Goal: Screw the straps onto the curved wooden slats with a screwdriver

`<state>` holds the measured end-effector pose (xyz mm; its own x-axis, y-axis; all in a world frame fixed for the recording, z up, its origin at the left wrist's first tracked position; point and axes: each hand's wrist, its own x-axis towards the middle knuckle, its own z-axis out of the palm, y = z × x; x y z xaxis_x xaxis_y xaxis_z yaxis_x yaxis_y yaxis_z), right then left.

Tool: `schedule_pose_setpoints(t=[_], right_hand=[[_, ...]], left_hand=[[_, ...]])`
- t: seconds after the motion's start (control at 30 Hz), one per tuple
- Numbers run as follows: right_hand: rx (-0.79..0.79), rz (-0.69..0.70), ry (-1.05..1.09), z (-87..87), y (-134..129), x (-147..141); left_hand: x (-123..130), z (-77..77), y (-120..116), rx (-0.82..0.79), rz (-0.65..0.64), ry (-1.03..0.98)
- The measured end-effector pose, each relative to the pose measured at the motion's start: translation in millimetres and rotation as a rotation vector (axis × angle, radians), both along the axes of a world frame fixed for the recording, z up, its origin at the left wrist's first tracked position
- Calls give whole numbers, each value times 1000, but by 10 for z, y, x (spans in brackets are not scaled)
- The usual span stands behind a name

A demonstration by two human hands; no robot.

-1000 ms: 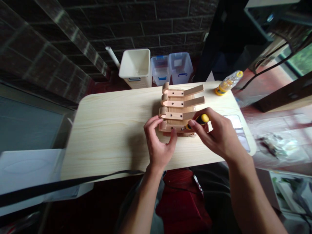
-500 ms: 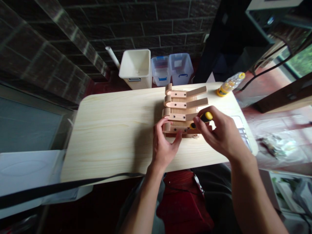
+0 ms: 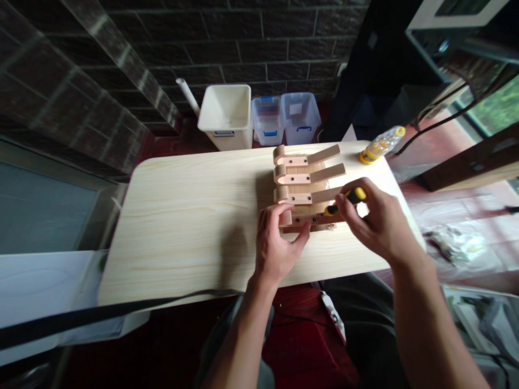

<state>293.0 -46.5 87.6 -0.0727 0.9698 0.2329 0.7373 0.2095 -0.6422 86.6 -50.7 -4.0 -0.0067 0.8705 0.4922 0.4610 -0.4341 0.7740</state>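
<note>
A wooden rack (image 3: 300, 179) lies on the pale table, with several curved hook pieces fixed across it by dark screws. My left hand (image 3: 278, 243) grips the near hook piece (image 3: 305, 219), thumb on its front side and fingers around the curled end. In my right hand (image 3: 375, 219) is a yellow and black screwdriver (image 3: 354, 196), held by the handle. Its tip points left and down toward the screws of the near hook piece; whether it touches one I cannot tell.
A clear bottle with yellow ends (image 3: 381, 145) stands at the table's (image 3: 182, 216) back right corner. Behind the table are a cream bin (image 3: 227, 111) and two clear plastic boxes (image 3: 300, 116). A black strap (image 3: 121, 307) crosses the front left edge.
The near end of the rack has shifted slightly right along with my left hand. My right hand and the screwdriver have also moved a little right.
</note>
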Motion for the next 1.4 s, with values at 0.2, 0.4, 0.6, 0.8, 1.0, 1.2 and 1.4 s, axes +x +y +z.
schedule_pose_setpoints(t=[0.2, 0.4, 0.6, 0.8, 1.0, 1.2, 1.4], right_hand=[[37, 224, 13, 105, -42, -54], [57, 229, -71, 131, -126, -25], [66, 245, -75, 124, -170, 7], [75, 225, -39, 144, -217, -22], [178, 220, -3, 111, -209, -7], [190, 176, 15, 114, -199, -21], [155, 138, 74, 79, -196, -67]], left_hand=[[41, 59, 29, 170, -71, 45], [98, 74, 45, 145, -67, 156], [122, 98, 64, 234, -30, 227], [210, 142, 59, 268, -33, 150], [327, 179, 47, 290, 41, 134], [391, 203, 37, 289, 96, 142], [393, 181, 45, 298, 105, 147]])
